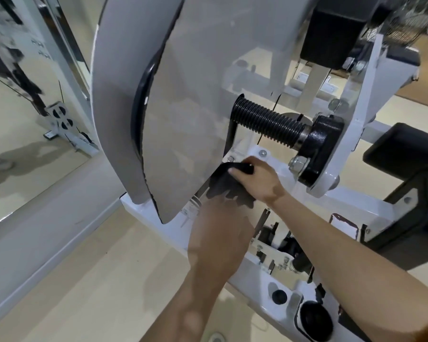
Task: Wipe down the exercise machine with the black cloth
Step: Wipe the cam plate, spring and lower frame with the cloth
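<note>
Pale wood floor and a wall mirror at the left, behind the white-framed exercise machine with its broad grey shroud. Grips the black cloth in the right hand, fingers curled over the bunched top, loose end hanging below. Presses that bunch against the shroud's lower right edge, just where it meets the white frame plate. Reaches up with the left hand from below, blurred and tucked under the hanging cloth; cannot tell whether open or closed.

Turns, most likely, on the ribbed black handle: sits right above the right hand, near but apart from it, long axis running from upper left by the shroud down to the right into the black pivot block. Puts the right hand nearer, cloth already in it; calls for a short lift and a wrap round the ribs, then a slide along that axis. Leaves the black pad well off to the right.
</note>
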The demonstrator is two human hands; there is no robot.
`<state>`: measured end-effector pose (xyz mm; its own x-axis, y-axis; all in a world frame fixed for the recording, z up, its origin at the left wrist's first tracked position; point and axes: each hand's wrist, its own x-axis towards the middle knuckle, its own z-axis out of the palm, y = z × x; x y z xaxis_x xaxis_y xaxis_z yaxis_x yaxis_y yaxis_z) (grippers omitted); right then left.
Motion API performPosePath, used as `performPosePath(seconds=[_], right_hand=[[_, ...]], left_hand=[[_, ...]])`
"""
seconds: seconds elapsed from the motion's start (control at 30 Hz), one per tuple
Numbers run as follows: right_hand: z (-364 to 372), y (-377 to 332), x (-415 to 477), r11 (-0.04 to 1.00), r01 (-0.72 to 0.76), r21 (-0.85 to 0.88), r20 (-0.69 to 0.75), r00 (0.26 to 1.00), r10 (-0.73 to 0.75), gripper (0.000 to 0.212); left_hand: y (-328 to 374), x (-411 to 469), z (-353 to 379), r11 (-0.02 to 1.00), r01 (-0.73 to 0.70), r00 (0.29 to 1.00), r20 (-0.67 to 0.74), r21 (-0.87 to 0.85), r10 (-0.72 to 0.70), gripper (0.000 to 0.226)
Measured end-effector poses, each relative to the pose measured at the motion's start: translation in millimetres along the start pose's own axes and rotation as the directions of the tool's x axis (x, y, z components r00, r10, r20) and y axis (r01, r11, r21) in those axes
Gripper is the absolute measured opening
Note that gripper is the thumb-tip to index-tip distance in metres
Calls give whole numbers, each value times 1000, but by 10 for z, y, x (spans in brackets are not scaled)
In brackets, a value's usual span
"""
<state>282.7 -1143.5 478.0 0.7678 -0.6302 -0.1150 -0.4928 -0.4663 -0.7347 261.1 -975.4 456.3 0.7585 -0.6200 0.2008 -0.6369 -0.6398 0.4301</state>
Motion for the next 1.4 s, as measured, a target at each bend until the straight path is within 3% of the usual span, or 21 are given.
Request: performPosePath(seconds=[0.13,0.2,0.27,0.37,0.5,0.57,0.63,0.7,0.77,0.9,1.03,1.17,1.27,1.33,1.4], right_hand=[[209,95,-164,993,68,-93,284,958,-39,37],[337,61,-135,957,164,-239,338,938,-76,44],[305,22,-57,911,149,-384,273,961,-42,28],[100,61,147,886,49,-461,205,977,53,35],[137,-49,199,944,-56,-325,213,968,131,34],[282,-35,164,990,-125,-67,190,972,136,24],[372,1,-20,958,-188,217,233,963,136,24],[421,27,-241,936,-174,306,342,938,62,14],[397,-35,-432,942,-168,291,444,896,23,12],[187,-106,-620,949,-180,257,496,868,30,14],[-48,14,-823,955,-186,229,380,921,88,25],[-193,99,-1120,987,-154,38,298,945,136,29],[-134,79,-1375,980,-132,150,181,978,104,30],[11,-25,-1451,963,-96,251,167,984,55,31],[94,-141,-1451,969,-82,234,160,986,44,35]], left_hand=[[6,-5,21,1000,14,1000,14,-14,-14,48],[17,7,-5,1000,14,1000,25,-6,-14,53],[21,-4,-11,1000,-10,1000,1,-14,10,48],[18,-42,-9,1000,-2,999,-47,-11,2,34],[11,-15,3,1000,12,999,-53,-5,-12,34],[-14,-1,2,998,5,998,-70,-68,-10,36],[-41,7,-1,991,-23,992,-122,-131,7,39],[-37,-1,-19,973,1,983,-180,-232,-44,36],[-14,-21,-58,941,54,970,-207,-334,-129,34],[-32,-62,-66,936,32,974,-200,-350,-107,29],[-28,-73,-126,937,63,989,-105,-345,-106,26],[-58,-38,-172,944,108,993,86,-311,-85,27],[-28,-48,-281,916,129,977,208,-380,-51,32],[0,-86,-362,927,96,975,223,-363,-13,41],[11,-147,-433,925,80,974,226,-371,6,51]])
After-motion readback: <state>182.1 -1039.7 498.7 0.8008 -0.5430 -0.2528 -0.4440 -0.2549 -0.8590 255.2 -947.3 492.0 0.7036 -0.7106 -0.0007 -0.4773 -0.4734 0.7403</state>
